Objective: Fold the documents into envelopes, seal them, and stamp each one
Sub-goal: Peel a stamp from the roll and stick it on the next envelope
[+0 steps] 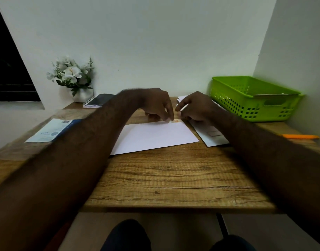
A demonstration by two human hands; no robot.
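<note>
A white envelope (153,136) lies flat in the middle of the wooden desk (166,180). A small orange stamp (175,121) sits at its far right corner. My left hand (155,104) reaches over the envelope's far edge, and its fingertips press down right beside the stamp. My right hand (195,107) hovers just right of the stamp with its fingers curled and the index finger pointing left; whether it pinches anything I cannot tell. A second envelope (210,134) lies under my right wrist, partly hidden. More white papers (181,99) lie behind my hands.
A green plastic basket (253,98) stands at the back right with a card lying in it. An orange pen (300,136) lies at the right edge. A printed blue-and-white sheet (52,131) is at the left, a spiral notebook (99,100) and a flower pot (79,87) at the back left.
</note>
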